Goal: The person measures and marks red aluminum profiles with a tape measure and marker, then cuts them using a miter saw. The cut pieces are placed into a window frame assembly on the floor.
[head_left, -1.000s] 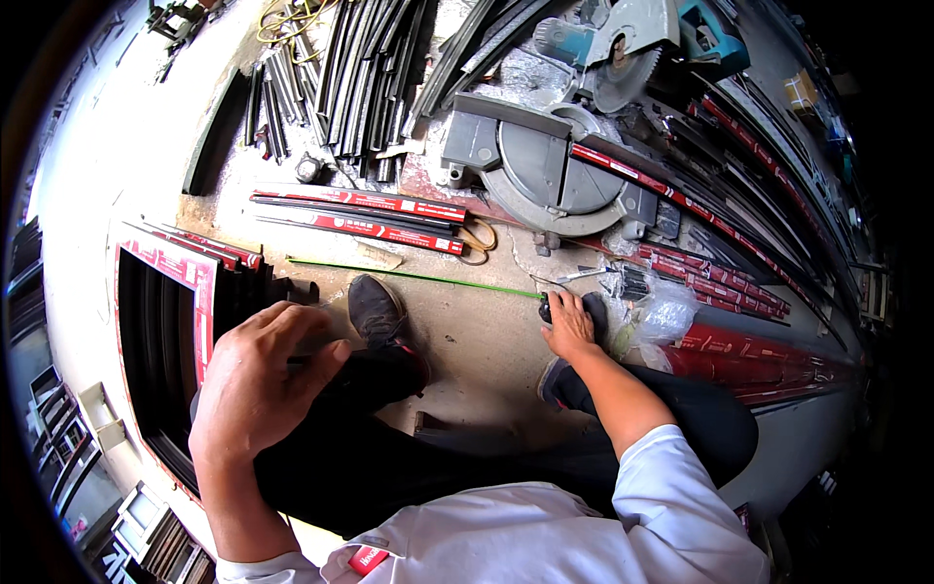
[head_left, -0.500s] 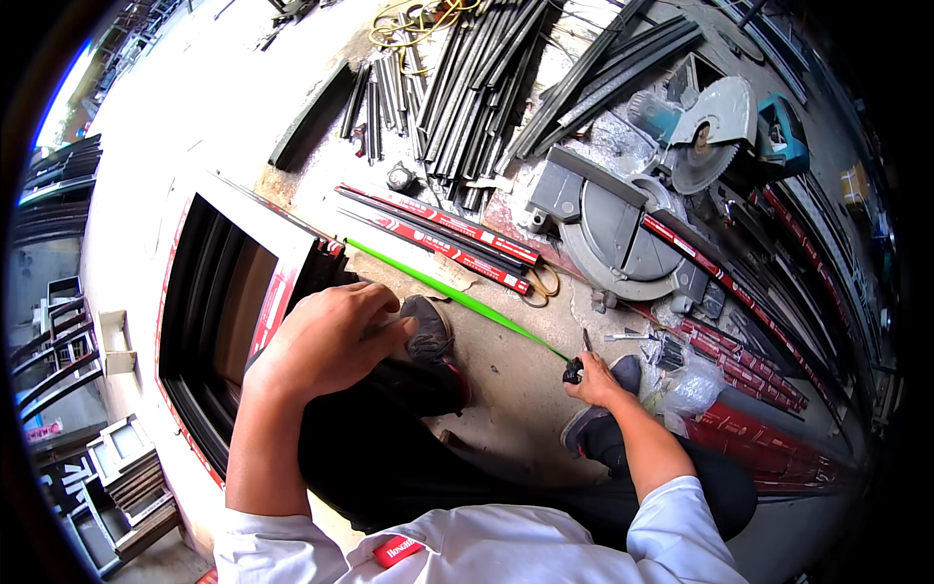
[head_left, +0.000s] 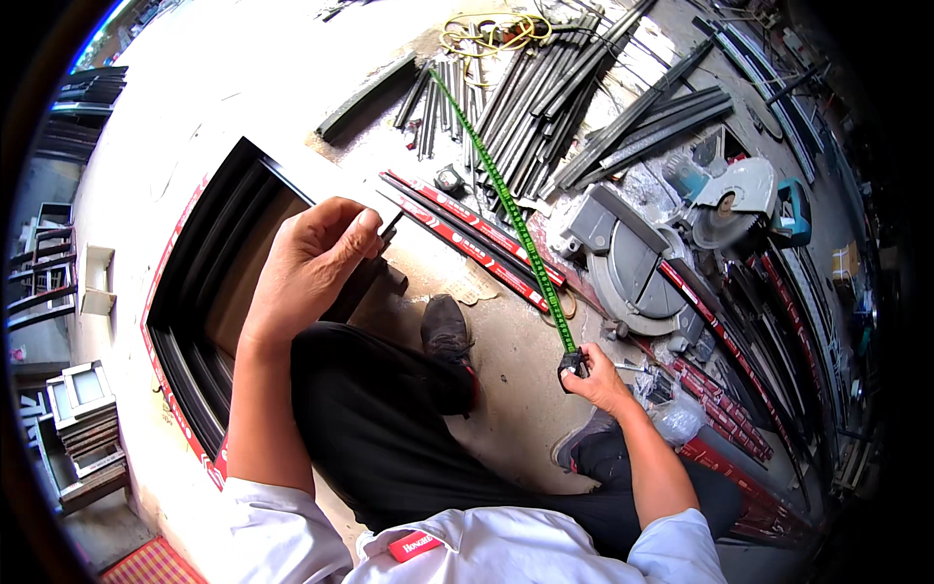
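Observation:
My right hand (head_left: 598,380) is wrapped round a black tape measure (head_left: 572,366). Its green blade (head_left: 514,209) runs out away from me, angled to the far left, over red-wrapped strips and dark bars, with its tip loose in the air. My left hand (head_left: 313,263) is raised over the near corner of a black frame (head_left: 209,292) edged with red-and-white film. Thumb and fingers there are drawn together; whether something small is between them I cannot make out. Several black strips with red film (head_left: 467,243) lie on the floor between the hands' far sides.
A mitre saw (head_left: 632,268) with a round blade stands at the right. Bundles of dark metal bars (head_left: 530,107) and a yellow cord (head_left: 486,34) lie at the back. Plastic wrap (head_left: 678,420) and red-wrapped profiles are by my right foot. Small stacked frames (head_left: 92,428) sit at the left.
The tape's blade has swung from the frame's corner up and away to the far side. My left hand has risen slightly and its fingers have drawn together. The view has shifted.

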Demonstrator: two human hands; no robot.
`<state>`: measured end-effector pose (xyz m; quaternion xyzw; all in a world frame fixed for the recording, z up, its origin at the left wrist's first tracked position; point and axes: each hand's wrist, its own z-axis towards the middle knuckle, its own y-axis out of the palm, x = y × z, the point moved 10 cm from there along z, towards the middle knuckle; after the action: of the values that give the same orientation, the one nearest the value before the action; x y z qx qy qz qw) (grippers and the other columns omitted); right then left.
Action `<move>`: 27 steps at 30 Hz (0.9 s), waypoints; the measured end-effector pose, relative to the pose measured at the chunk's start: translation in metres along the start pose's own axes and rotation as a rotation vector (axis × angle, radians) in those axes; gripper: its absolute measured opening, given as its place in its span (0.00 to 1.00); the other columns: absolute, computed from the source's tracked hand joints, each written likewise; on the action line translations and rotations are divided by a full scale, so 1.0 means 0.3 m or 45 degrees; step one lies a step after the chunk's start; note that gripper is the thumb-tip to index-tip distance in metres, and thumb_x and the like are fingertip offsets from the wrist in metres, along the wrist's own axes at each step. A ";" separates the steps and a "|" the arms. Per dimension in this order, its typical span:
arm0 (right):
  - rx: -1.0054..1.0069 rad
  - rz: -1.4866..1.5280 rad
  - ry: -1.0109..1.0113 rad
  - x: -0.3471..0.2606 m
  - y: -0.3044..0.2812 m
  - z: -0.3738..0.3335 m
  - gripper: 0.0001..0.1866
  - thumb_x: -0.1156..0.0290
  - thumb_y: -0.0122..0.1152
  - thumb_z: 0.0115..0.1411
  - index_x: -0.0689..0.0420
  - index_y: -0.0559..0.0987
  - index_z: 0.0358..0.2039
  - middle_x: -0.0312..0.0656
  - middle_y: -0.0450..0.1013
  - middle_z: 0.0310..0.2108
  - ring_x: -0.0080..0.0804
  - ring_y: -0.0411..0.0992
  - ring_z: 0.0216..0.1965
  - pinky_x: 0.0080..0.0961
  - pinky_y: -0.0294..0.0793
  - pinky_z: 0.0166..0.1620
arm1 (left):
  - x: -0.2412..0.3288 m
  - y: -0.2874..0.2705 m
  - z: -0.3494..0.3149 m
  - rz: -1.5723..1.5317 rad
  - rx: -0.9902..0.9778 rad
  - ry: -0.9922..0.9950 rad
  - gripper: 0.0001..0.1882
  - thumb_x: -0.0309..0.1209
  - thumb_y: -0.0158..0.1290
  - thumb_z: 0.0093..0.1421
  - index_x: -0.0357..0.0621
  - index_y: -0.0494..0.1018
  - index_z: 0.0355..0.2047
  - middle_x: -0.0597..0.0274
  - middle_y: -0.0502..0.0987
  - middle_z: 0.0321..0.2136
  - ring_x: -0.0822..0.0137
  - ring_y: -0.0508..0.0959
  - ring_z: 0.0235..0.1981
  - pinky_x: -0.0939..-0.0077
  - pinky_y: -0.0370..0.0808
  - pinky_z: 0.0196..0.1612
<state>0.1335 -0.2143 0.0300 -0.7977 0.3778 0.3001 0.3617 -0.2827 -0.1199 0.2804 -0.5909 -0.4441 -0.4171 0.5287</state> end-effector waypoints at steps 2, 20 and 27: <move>0.058 0.064 -0.085 -0.110 -0.031 -0.024 0.29 0.56 0.75 0.55 0.61 0.73 0.49 0.39 0.76 0.38 0.26 0.73 0.41 0.28 0.75 0.48 | -0.047 -0.054 0.023 -0.073 0.076 0.023 0.17 0.41 0.55 0.75 0.37 0.80 0.43 0.67 0.82 0.32 0.77 0.80 0.35 0.80 0.77 0.41; 0.115 -0.675 -0.517 -0.901 0.174 -0.200 0.31 0.59 0.73 0.50 0.66 0.75 0.49 0.56 0.74 0.39 0.55 0.76 0.42 0.44 0.76 0.49 | -0.605 -0.376 0.152 -0.867 0.581 -0.226 0.20 0.48 0.50 0.77 0.42 0.77 0.44 0.65 0.81 0.35 0.79 0.77 0.26 0.84 0.76 0.30; 0.147 -0.708 -0.541 -0.966 0.205 -0.213 0.30 0.59 0.73 0.50 0.66 0.76 0.48 0.56 0.73 0.39 0.56 0.75 0.40 0.46 0.76 0.46 | -0.610 -0.335 0.182 -0.843 0.459 -0.257 0.13 0.41 0.54 0.76 0.44 0.75 0.42 0.66 0.80 0.32 0.80 0.76 0.26 0.86 0.74 0.29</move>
<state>-0.0587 -0.1817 0.2620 -0.7681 0.0788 0.3277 0.5445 -0.4255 -0.0763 0.1247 -0.3513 -0.7269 -0.4203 0.4143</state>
